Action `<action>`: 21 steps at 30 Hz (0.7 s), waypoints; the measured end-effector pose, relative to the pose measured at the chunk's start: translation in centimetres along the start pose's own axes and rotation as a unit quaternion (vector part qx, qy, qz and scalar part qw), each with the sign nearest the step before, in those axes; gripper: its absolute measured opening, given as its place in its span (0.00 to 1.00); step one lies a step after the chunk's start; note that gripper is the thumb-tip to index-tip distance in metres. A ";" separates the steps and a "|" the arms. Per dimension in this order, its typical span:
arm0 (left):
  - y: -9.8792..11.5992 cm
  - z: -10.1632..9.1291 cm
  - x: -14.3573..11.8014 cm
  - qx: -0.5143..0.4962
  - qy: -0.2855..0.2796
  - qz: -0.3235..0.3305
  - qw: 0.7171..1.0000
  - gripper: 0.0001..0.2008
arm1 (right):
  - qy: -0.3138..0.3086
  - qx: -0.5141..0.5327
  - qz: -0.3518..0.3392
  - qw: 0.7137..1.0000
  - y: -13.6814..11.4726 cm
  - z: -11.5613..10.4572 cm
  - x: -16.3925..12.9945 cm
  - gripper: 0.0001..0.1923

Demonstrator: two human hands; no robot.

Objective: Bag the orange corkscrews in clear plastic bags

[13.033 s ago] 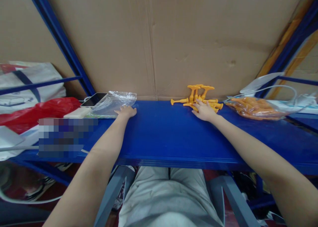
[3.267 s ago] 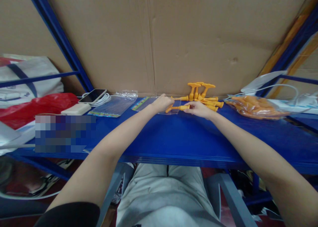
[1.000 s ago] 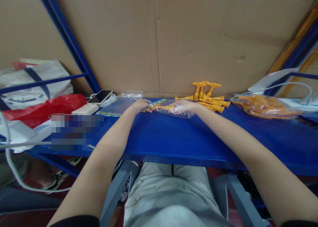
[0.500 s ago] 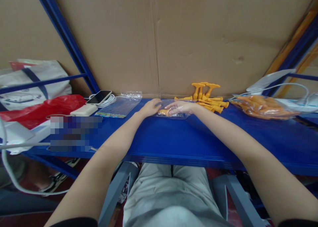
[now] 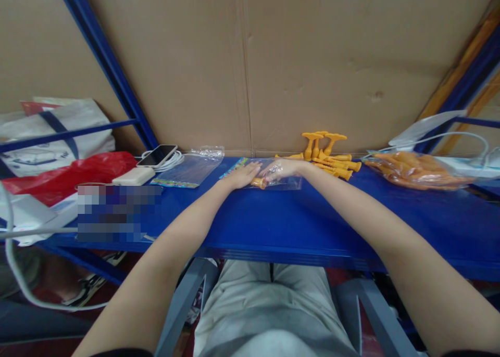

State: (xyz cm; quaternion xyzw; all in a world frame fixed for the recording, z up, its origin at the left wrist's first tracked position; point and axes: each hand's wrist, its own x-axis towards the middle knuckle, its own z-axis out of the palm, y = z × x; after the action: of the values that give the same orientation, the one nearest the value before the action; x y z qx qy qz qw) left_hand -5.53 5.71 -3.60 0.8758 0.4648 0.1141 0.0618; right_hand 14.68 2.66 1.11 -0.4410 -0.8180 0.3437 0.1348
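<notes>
A small clear plastic bag (image 5: pixel 287 182) lies on the blue shelf (image 5: pixel 297 216) with an orange plastic part (image 5: pixel 258 182) inside it. My left hand (image 5: pixel 242 175) lies flat, pressing on the bag's left end. My right hand (image 5: pixel 282 168) rests on top of the bag, fingers spread over it. A pile of loose orange T-shaped parts (image 5: pixel 328 151) sits just right of my right hand against the cardboard wall.
A stack of empty clear bags (image 5: pixel 191 167) lies at the left, next to a phone (image 5: pixel 157 155) on a white cable and a white power bank (image 5: pixel 133 176). A big bag of orange parts (image 5: pixel 410 168) sits at the right. Red and white bags fill the far left.
The bag holding the orange part has been laid flat on the shelf. Both hands have come down to press on it, my left hand close beside my right.
</notes>
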 end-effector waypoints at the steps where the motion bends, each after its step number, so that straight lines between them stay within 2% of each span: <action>1: 0.1 0.0 0.1 0.005 -0.012 -0.011 1.000 0.35 | -0.010 0.001 0.017 1.000 0.0 -0.5 -0.3 0.26; 4: 0.3 0.0 0.4 0.019 -0.039 -0.037 0.998 0.35 | -0.051 0.021 0.057 0.997 0.3 -2.3 -1.8 0.31; 6: 0.3 -0.1 0.6 0.026 -0.056 -0.045 0.997 0.35 | -0.054 0.019 0.069 0.996 0.7 -3.7 -3.0 0.34; 8: 0.3 -0.2 0.8 0.030 -0.068 -0.048 0.996 0.35 | -0.035 -0.004 0.073 0.997 1.4 -5.0 -4.3 0.32; 10: 0.2 -0.3 0.7 0.028 -0.070 -0.054 0.996 0.34 | 0.018 -0.061 0.087 0.994 2.4 -6.1 -5.5 0.25; 12: 0.1 -0.3 0.6 0.019 -0.065 -0.064 0.996 0.34 | 0.080 -0.172 0.142 0.971 3.6 -6.7 -6.6 0.19; 14: -0.1 -0.3 0.5 0.012 -0.059 -0.068 0.996 0.34 | 0.130 -0.305 0.185 0.925 4.9 -6.7 -7.8 0.16; 16: -0.2 -0.3 0.4 0.013 -0.057 -0.062 0.996 0.34 | 0.157 -0.383 0.232 0.880 6.1 -6.2 -8.9 0.14; 18: -0.3 -0.3 0.3 0.015 -0.054 -0.056 0.997 0.34 | 0.184 -0.400 0.246 0.864 7.1 -5.6 -9.9 0.14; 21: -0.1 -0.4 0.1 0.011 -0.046 -0.059 0.997 0.33 | 0.205 -0.387 0.255 0.862 8.0 -5.2 -10.7 0.17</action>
State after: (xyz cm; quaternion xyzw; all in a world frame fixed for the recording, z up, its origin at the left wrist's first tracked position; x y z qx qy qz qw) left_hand -5.67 5.88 -3.18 0.8518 0.5137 0.0649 0.0798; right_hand 28.59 -0.71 0.33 -0.7111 -0.6985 -0.0763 0.0254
